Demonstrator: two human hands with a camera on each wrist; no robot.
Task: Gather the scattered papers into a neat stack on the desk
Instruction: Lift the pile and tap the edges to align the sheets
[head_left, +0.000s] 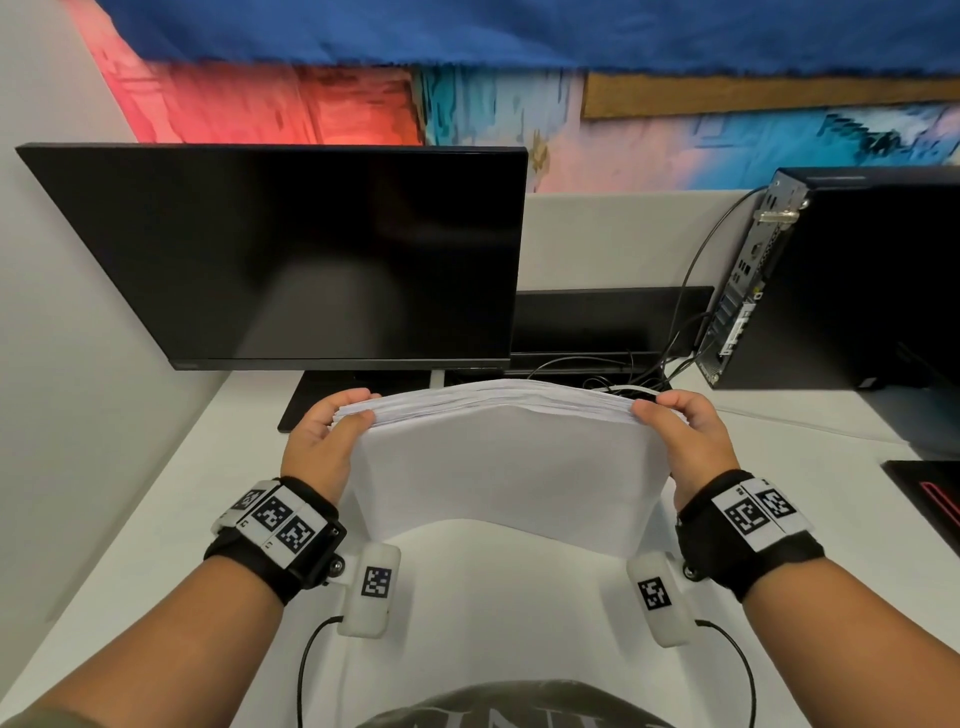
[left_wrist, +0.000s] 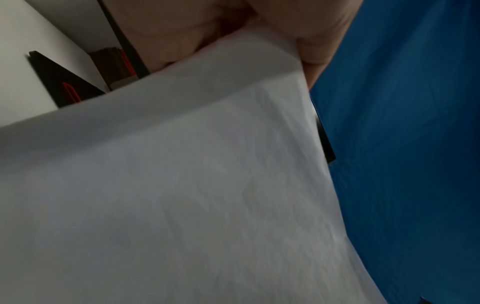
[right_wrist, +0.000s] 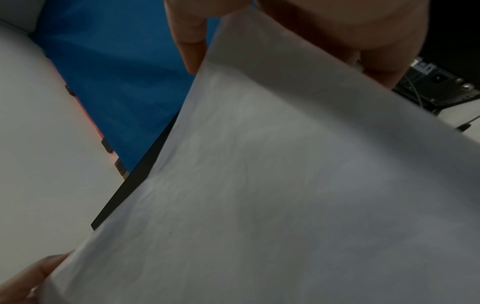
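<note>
A thick stack of white papers (head_left: 511, 467) stands on its lower edge on the white desk (head_left: 208, 467), its flat face toward me and its top bowed. My left hand (head_left: 332, 434) grips the upper left corner, thumb in front, fingers behind. My right hand (head_left: 680, 428) grips the upper right corner the same way. Both wrist views are filled by the paper face (left_wrist: 182, 195) (right_wrist: 285, 195), with fingers (left_wrist: 317, 41) (right_wrist: 192, 37) curled at its top edge.
A dark monitor (head_left: 291, 254) stands just behind the stack, its base (head_left: 311, 400) beside my left hand. A black computer tower (head_left: 841, 280) with cables (head_left: 665, 358) sits at the right rear. A black and red pad (head_left: 930, 493) lies at the right edge.
</note>
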